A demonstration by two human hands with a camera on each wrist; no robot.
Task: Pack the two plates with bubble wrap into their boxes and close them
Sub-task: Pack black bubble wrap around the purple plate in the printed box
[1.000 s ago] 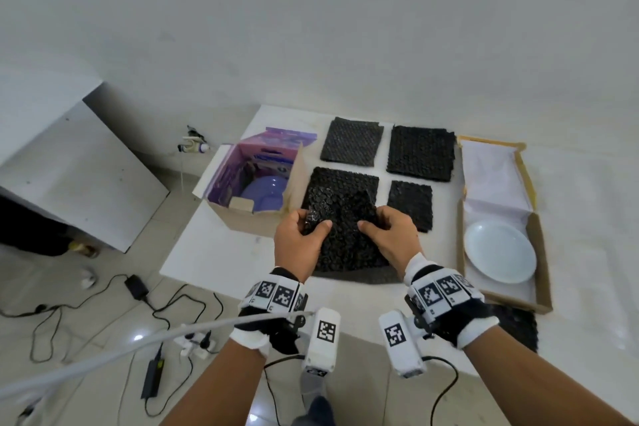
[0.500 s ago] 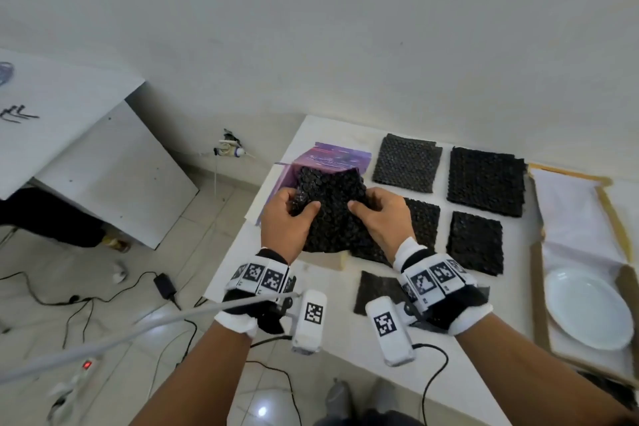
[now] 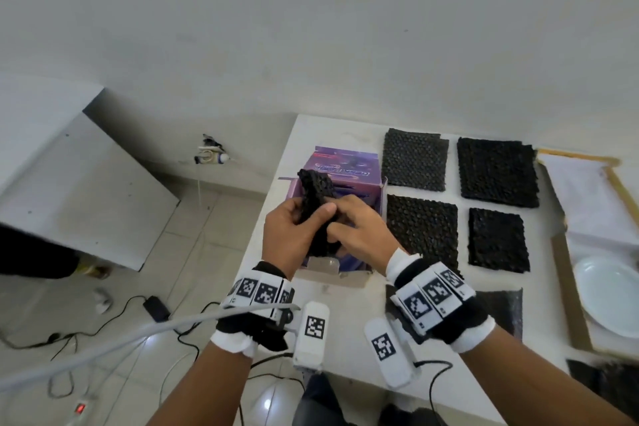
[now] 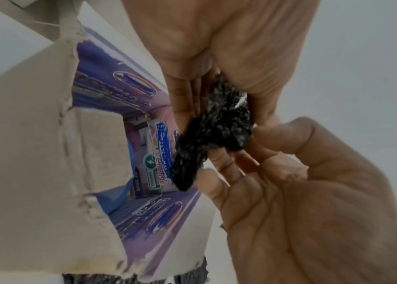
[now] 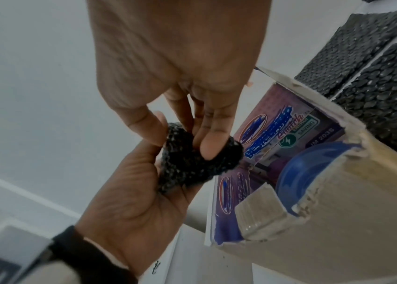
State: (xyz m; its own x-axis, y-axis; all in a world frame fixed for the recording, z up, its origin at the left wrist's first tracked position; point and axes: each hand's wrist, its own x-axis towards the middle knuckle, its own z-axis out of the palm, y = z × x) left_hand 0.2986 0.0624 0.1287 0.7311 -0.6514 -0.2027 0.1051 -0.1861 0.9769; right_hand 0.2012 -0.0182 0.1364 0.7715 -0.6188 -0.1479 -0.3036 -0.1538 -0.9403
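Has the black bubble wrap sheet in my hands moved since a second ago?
Yes. The bubble wrap sheet, held by the left hand and right hand, went left from the table's middle to above the purple box.

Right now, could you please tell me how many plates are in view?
2. A white plate lies in the flat open box on the right; a blue plate sits inside the purple box on the left. I see no others.

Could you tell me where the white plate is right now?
In the head view, the white plate lies in the open brown box at the table's right edge, right of the black sheets.
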